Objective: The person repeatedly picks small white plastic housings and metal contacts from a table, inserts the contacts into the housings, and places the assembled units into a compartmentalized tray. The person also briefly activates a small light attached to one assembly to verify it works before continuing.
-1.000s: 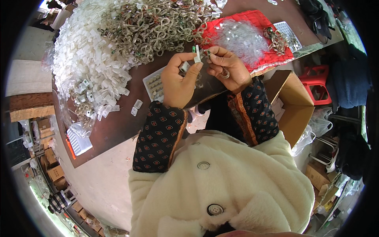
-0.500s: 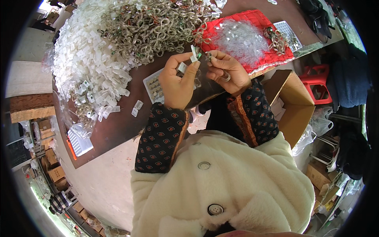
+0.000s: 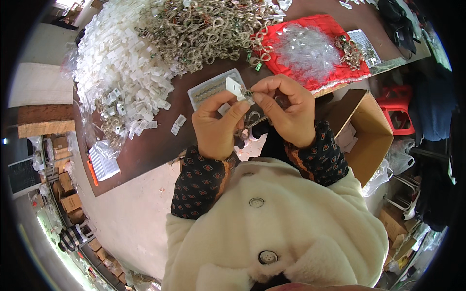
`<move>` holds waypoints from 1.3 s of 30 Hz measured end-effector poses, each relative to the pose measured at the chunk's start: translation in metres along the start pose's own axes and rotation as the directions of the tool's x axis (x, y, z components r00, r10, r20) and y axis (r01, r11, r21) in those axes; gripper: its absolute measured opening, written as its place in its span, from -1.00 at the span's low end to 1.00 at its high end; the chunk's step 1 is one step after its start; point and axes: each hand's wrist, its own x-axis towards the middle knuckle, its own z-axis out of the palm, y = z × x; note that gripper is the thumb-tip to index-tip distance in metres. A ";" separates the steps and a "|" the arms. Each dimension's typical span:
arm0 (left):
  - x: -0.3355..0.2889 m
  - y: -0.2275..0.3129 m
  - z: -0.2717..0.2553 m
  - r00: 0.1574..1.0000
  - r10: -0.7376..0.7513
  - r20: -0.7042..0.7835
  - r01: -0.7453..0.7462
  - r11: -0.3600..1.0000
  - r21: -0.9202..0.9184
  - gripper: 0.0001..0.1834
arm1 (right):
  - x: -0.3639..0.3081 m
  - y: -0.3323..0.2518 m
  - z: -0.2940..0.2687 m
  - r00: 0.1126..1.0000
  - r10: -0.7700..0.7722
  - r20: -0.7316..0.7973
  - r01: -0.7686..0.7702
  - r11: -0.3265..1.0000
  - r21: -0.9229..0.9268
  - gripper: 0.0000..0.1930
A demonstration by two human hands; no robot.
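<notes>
A small white plastic card is pinched upright between the thumb and fingers of my left hand. Another white piece sits against that palm. My right hand is closed, its thumb and forefinger pinching the end of a thin braided bracelet right beside the card. The bracelet loops down between both hands; how it meets the card is partly hidden by fingers. Just beyond the left hand lies a white tray with round, coin-like pieces in rows.
White cards are heaped at left, beside a mound of braided bracelets. A red quilted cloth bears clear plastic bags and several bracelets. Right of the table stand an open cardboard box and a red stool.
Both hands have come lower, nearer my body, uncovering more of the tray. The card's white face now shows more, and the right fingers are closer to it.
</notes>
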 end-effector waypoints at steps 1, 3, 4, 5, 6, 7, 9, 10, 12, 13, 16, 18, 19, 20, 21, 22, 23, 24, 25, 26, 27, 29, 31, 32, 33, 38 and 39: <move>-0.006 0.000 -0.003 1.000 0.021 -0.013 -0.021 1.000 0.000 -0.83 | -0.001 -0.002 0.003 0.999 -0.038 0.023 0.039 0.998 -0.053 -0.88; -0.015 -0.001 -0.009 0.996 0.067 -0.051 -0.066 0.998 0.014 -0.81 | -0.006 -0.007 0.008 0.996 -0.050 0.070 0.058 0.992 -0.114 -0.90; -0.019 0.000 -0.012 0.995 0.083 -0.054 -0.082 0.996 0.028 -0.80 | -0.007 -0.008 0.011 0.996 -0.055 0.068 0.063 0.990 -0.124 -0.89; -0.022 -0.001 -0.015 0.993 0.100 -0.057 -0.097 0.994 0.041 -0.78 | -0.009 -0.009 0.014 0.996 -0.068 0.065 0.076 0.989 -0.128 -0.88; -0.025 0.000 -0.018 0.992 0.116 -0.058 -0.113 0.992 0.053 -0.77 | -0.011 -0.011 0.017 0.995 -0.082 0.061 0.089 0.987 -0.133 -0.87; -0.029 0.000 -0.021 0.990 0.131 -0.053 -0.129 0.991 0.042 -0.77 | -0.013 -0.012 0.020 0.995 -0.066 0.078 0.074 0.991 -0.113 -0.86; -0.034 -0.001 -0.026 0.986 0.158 -0.048 -0.157 0.987 0.017 -0.75 | -0.017 -0.017 0.025 0.993 -0.038 0.113 0.046 0.996 -0.074 -0.86; -0.037 -0.002 -0.029 0.984 0.170 -0.047 -0.170 0.985 -0.009 -0.76 | -0.018 -0.019 0.027 0.992 0.001 0.129 0.001 1.000 -0.021 -0.85; -0.042 -0.005 -0.034 0.980 0.187 -0.061 -0.191 0.979 -0.065 -0.77 | -0.021 -0.022 0.032 0.983 0.078 0.169 -0.092 0.993 0.079 -0.84; -0.044 -0.007 -0.036 0.976 0.210 -0.065 -0.215 0.973 -0.084 -0.77 | -0.022 -0.024 0.033 0.967 0.160 0.200 -0.186 0.975 0.122 -0.83; -0.049 -0.012 -0.043 0.966 0.247 -0.080 -0.256 0.956 -0.145 -0.78 | -0.028 -0.027 0.037 0.907 0.314 0.281 -0.373 0.908 0.191 -0.81; -0.052 -0.014 -0.047 0.969 0.231 -0.090 -0.245 0.950 -0.193 -0.79 | -0.032 -0.024 0.042 0.910 0.289 0.298 -0.355 0.914 0.198 -0.78; -0.053 -0.015 -0.048 0.962 0.251 -0.107 -0.266 0.951 -0.158 -0.78 | -0.034 -0.021 0.045 0.923 0.257 0.286 -0.310 0.937 0.159 -0.77; -0.055 -0.015 -0.049 0.955 0.271 -0.122 -0.286 0.950 -0.124 -0.78 | -0.034 -0.019 0.047 0.934 0.220 0.282 -0.261 0.958 0.120 -0.76; -0.056 -0.015 -0.049 0.948 0.283 -0.143 -0.299 0.949 -0.102 -0.77 | -0.035 -0.016 0.048 0.943 0.181 0.279 -0.211 0.974 0.081 -0.74; -0.058 -0.015 -0.048 0.945 0.287 -0.155 -0.302 0.949 -0.085 -0.76 | -0.036 -0.013 0.051 0.954 0.134 0.270 -0.155 0.986 0.055 -0.73; -0.060 -0.015 -0.047 0.944 0.281 -0.173 -0.298 0.951 -0.081 -0.76 | -0.036 -0.011 0.054 0.962 0.087 0.260 -0.097 0.995 0.028 -0.73; -0.061 -0.016 -0.045 0.940 0.282 -0.191 -0.303 0.949 -0.085 -0.75 | -0.037 -0.009 0.057 0.967 0.041 0.252 -0.043 0.999 0.000 -0.72; -0.062 -0.017 -0.044 0.938 0.278 -0.205 -0.297 0.953 -0.066 -0.76 | -0.038 -0.008 0.060 0.972 0.069 0.225 -0.073 0.997 0.009 -0.72; -0.062 -0.019 -0.044 0.934 0.283 -0.219 -0.301 0.952 -0.055 -0.76 | -0.039 -0.008 0.063 0.975 0.097 0.199 -0.103 0.994 0.020 -0.73; -0.062 -0.020 -0.044 0.934 0.263 -0.241 -0.279 0.960 -0.033 -0.77 | -0.040 -0.008 0.065 0.977 0.118 0.176 -0.125 0.992 0.027 -0.74; -0.062 -0.023 -0.046 0.930 0.300 -0.212 -0.323 0.942 -0.086 -0.75 | -0.039 -0.011 0.067 0.985 0.075 0.153 -0.067 0.996 -0.054 -0.79; -0.062 -0.025 -0.050 0.923 0.330 -0.198 -0.353 0.930 -0.098 -0.75 | -0.037 -0.014 0.065 0.987 0.037 0.156 -0.015 0.990 -0.137 -0.83; -0.061 -0.027 -0.052 0.915 0.354 -0.195 -0.375 0.923 -0.088 -0.75 | -0.036 -0.016 0.063 0.985 0.025 0.168 0.005 0.984 -0.176 -0.85; -0.061 -0.028 -0.053 0.909 0.374 -0.184 -0.393 0.917 -0.074 -0.75 | -0.036 -0.017 0.061 0.983 0.015 0.182 0.025 0.976 -0.215 -0.86; -0.062 -0.030 -0.058 0.926 0.352 -0.139 -0.374 0.904 -0.206 -0.78 | -0.025 -0.009 0.058 0.921 0.241 0.306 -0.297 0.943 0.151 -0.85; -0.062 -0.029 -0.059 0.934 0.336 -0.122 -0.357 0.900 -0.252 -0.79 | -0.023 -0.007 0.058 0.880 0.320 0.352 -0.427 0.857 0.288 -0.85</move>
